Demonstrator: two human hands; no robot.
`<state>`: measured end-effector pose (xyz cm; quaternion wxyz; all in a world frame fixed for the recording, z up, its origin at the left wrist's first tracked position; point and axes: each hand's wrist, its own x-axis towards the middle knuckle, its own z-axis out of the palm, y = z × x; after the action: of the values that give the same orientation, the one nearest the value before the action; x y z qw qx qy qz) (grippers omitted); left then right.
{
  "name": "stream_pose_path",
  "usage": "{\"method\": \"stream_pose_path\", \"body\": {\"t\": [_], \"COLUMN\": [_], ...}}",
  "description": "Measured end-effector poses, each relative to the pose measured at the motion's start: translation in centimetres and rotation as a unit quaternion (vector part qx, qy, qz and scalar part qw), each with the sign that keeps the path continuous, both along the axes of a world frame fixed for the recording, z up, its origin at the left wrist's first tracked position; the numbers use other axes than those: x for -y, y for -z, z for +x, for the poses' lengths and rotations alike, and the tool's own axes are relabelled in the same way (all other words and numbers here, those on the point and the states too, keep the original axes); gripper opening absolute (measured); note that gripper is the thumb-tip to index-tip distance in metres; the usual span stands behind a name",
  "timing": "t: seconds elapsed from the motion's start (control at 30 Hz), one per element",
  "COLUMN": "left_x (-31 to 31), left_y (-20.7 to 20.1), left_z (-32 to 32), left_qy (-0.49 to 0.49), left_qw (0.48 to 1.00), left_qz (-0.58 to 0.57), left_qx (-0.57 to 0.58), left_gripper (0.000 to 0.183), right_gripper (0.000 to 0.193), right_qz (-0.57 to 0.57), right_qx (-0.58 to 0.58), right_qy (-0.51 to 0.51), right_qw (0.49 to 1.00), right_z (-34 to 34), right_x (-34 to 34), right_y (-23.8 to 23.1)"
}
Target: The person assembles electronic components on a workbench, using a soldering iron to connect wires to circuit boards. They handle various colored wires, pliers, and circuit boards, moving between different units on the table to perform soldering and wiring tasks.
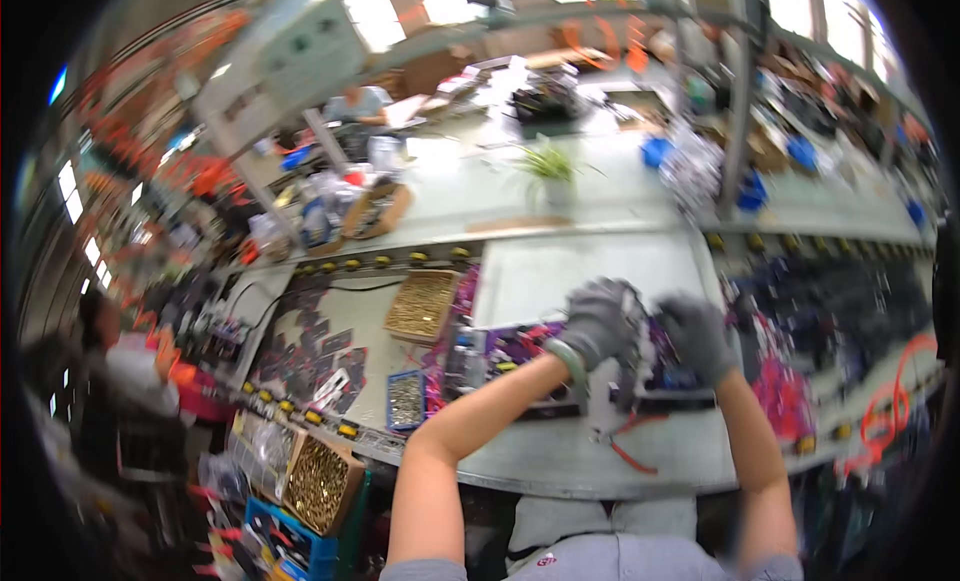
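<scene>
A grey part [632, 331] was gripped by the gloved left hand [594, 323] and right hand [697, 336], both closed. Red-handled pliers [628, 443] lay just before them. A tray of brass pieces [421, 305] stood leftward.

1. Assembly [637, 333]: a blocky dark-and-grey unit, blurred in the head view, stood upright on the workbench [560, 451] toward its near edge, right of centre; finer detail could not be made out.
2. The left hand [594, 324], in a grey knit glove, gripped the assembly's left side; a pale green bangle [566, 361] sat on that wrist.
3. The right hand [697, 337], in a dark grey glove, clasped the assembly's right side.
4. Red-handled pliers [625, 443] lay flat just in front of the assembly, nearer the bench's front edge.
</scene>
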<state>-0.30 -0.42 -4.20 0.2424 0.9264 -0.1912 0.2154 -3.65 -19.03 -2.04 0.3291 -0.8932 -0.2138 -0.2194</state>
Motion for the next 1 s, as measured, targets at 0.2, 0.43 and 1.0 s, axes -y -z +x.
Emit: {"method": "stream_pose_path", "body": {"t": [0.2, 0.43, 1.0], "left_x": [0.9, 0.7, 0.3], "left_y": [-5.1, -3.8, -3.2], "left_z": [-2.7, -2.3, -2.3], "left_qy": [0.057, 0.064, 0.075], "left_qw": [0.932, 0.937, 0.937], "left_qz": [0.252, 0.243, 0.236], "left_qx": [-0.255, -0.243, -0.247], "left_gripper": [0.057, 0.052, 0.046], "right_gripper": [0.010, 0.010, 0.015], "right_qz": [-0.137, -0.124, -0.144], "right_qx": [-0.013, 0.016, -0.109], "right_qy": [0.058, 0.100, 0.074], "right_qw": [0.989, 0.987, 0.981], "right_z": [2.3, 1.6, 1.5], "right_x": [0.0, -0.2, -1.1], "right_y": [3.1, 3.1, 2.1]}}
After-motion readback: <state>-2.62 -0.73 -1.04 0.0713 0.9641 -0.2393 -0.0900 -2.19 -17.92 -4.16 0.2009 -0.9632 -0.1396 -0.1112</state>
